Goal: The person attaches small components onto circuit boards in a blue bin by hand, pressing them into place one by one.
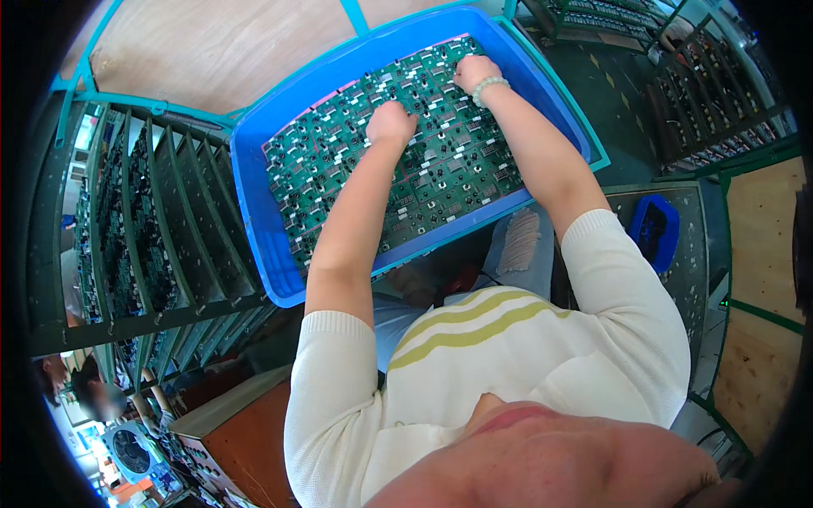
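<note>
A large blue plastic bin (264,241) lies before me, its bottom covered with green circuit boards (440,182) carrying many small black and white components. Over the middle of the boards is my left hand (391,124), its fingers curled down and closed. My right hand (476,74), with a beaded bracelet (489,87) at the wrist, is closed too, near the bin's far right corner. Both hands touch or nearly touch the boards. Whatever their fingertips pinch is hidden beneath them.
To the left stands a green metal rack (190,203) with circuit boards in its slots. A small blue tray (655,233) sits on a dark surface at right. Another loaded rack (711,93) is at far right. A plywood panel (212,51) rises behind the bin. Another person (102,398) is at lower left.
</note>
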`<state>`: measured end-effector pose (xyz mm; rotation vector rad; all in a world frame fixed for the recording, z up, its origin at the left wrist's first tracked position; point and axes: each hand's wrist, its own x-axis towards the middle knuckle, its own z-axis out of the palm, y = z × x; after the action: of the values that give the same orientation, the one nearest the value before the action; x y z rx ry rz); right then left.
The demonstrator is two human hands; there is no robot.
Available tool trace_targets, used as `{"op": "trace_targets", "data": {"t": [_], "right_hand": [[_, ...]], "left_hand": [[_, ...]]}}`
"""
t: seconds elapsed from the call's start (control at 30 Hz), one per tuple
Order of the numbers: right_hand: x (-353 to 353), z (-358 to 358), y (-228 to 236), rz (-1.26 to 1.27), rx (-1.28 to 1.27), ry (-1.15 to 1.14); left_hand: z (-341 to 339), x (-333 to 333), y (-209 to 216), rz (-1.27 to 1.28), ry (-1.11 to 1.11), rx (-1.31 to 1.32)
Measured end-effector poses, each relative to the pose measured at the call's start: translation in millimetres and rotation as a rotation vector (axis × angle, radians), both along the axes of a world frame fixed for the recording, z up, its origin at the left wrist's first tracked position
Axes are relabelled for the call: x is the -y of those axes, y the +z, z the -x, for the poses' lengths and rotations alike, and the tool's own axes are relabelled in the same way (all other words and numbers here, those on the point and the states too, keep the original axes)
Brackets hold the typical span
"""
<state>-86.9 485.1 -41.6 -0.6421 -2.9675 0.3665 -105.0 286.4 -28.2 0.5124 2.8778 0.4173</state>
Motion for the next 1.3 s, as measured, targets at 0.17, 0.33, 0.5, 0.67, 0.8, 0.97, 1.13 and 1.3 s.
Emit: {"op": "trace_targets", "data": {"t": [0.17, 0.33, 0.5, 0.67, 0.8, 0.97, 1.13, 1.3], "right_hand": [[-4.5, 1.8, -10.5, -0.043, -0.021, -0.039], [4.2, -2.0, 2.3, -0.030, 0.031, -0.033], [11.2, -7.0, 15.5, -0.134, -0.042, 0.009], [24.8, -11.7, 34.4, -0.104, -0.250, 0.113], [30.2, -8.8, 34.7, 0.181, -0.404, 0.598], [62.6, -21.7, 41.5, 0.560, -0.416, 0.745], [70.7, -24.1, 44.8, 0.580, -0.376, 0.768], [-0.3, -13.2, 43.1, 0.185, -0.429, 0.377]], "left_hand": [[3.6, -7.0, -9.6, 0.044, 0.031, -0.017], [-0.9, -5.8, -11.0, 0.032, 0.032, -0.056], [-5.9, -1.8, -9.4, -0.065, 0.033, -0.058], [-13.6, -4.4, -5.5, -0.115, 0.048, -0.084], [5.6, 6.3, -17.0, -0.636, 0.119, -0.025], [-6.3, 25.8, 15.3, -1.311, 0.297, 0.746], [-14.4, 44.9, 22.1, -1.391, 0.355, 0.961], [-8.2, 53.8, 10.0, -1.585, 0.450, 1.043]]}}
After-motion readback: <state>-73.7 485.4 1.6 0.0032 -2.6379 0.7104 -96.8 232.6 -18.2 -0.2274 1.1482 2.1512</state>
